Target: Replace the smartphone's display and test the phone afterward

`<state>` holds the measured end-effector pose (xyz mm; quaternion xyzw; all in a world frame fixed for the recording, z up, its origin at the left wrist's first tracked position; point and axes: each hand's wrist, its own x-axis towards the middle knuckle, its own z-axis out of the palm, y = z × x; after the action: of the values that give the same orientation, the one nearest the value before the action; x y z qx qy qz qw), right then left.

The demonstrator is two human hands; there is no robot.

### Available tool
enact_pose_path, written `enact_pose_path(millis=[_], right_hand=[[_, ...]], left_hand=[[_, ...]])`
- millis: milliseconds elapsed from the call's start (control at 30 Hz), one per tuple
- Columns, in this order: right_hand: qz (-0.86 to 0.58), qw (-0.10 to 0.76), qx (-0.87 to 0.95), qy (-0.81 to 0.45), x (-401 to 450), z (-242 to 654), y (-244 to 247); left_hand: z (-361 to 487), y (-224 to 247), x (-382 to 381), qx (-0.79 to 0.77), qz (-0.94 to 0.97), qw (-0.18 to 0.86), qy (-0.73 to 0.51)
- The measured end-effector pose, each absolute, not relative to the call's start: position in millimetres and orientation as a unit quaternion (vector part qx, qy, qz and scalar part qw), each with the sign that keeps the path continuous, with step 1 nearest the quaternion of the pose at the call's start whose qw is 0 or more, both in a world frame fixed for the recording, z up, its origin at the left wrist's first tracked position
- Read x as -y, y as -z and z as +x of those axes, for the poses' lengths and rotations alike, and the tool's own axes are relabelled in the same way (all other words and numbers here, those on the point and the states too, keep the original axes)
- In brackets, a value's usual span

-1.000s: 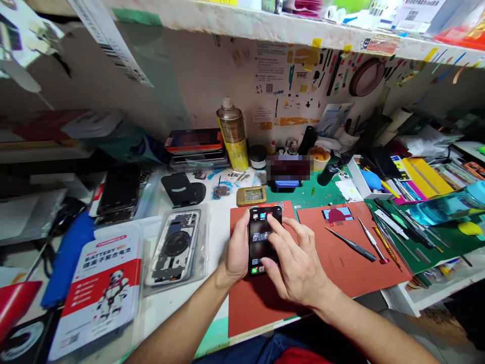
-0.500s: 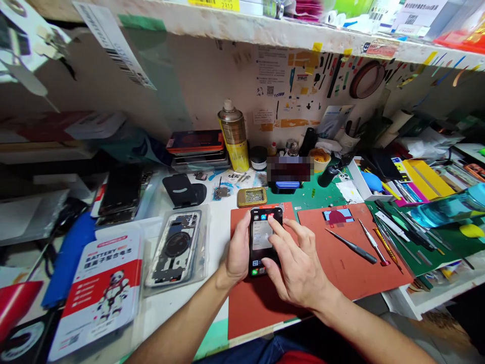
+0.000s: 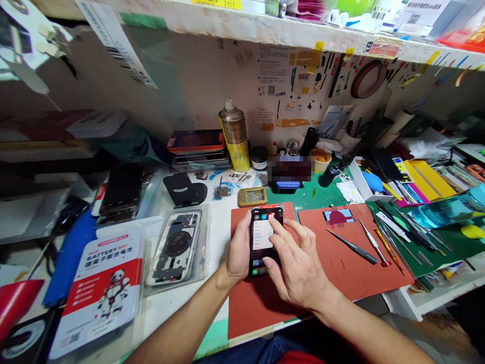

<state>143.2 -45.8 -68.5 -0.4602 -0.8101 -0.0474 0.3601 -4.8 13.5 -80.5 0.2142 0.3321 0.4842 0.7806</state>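
A black smartphone (image 3: 261, 255) with its screen lit stands above the red-brown mat (image 3: 250, 316); a white menu panel shows on the screen. My left hand (image 3: 239, 247) is wrapped round the phone's left edge. Over the right side of the screen is my right hand (image 3: 297, 260), its fingers apart, a fingertip at the upper part of the display and the thumb near the lower right. To the left, a phone housing with exposed parts (image 3: 176, 247) lies in a clear bag.
A screwdriver (image 3: 352, 246) and other tools lie on the right mat. Behind are a spray can (image 3: 234, 136), a small metal tin (image 3: 252, 196) and a black stand (image 3: 180, 190). At left lies a battery package (image 3: 102, 293); a blue bottle (image 3: 450, 207) is at right.
The menu panel on the phone's screen has turned from grey to bright white with lines of text, and the icons around it look dimmer. Both hands are nearly unmoved.
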Motion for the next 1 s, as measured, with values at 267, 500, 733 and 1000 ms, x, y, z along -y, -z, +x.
enact_pose_path(millis=[267, 500, 733, 1000], right_hand=[[-0.466, 0.354, 0.809, 0.049, 46.1, 142.6, 68.4], [-0.464, 0.355, 0.81, 0.051, 45.6, 142.7, 69.1], [-0.465, 0.354, 0.81, 0.054, 46.0, 142.5, 68.2], [-0.465, 0.354, 0.81, 0.056, 45.2, 142.1, 69.1]], left_hand=[[-4.6, 78.3, -13.3, -0.324, 0.207, 0.789, -0.479], [-4.9, 79.8, -13.7, -0.317, 0.202, 0.795, -0.476], [-5.4, 81.8, -13.8, -0.332, 0.205, 0.79, -0.473], [-5.8, 81.6, -13.8, -0.34, 0.204, 0.784, -0.477]])
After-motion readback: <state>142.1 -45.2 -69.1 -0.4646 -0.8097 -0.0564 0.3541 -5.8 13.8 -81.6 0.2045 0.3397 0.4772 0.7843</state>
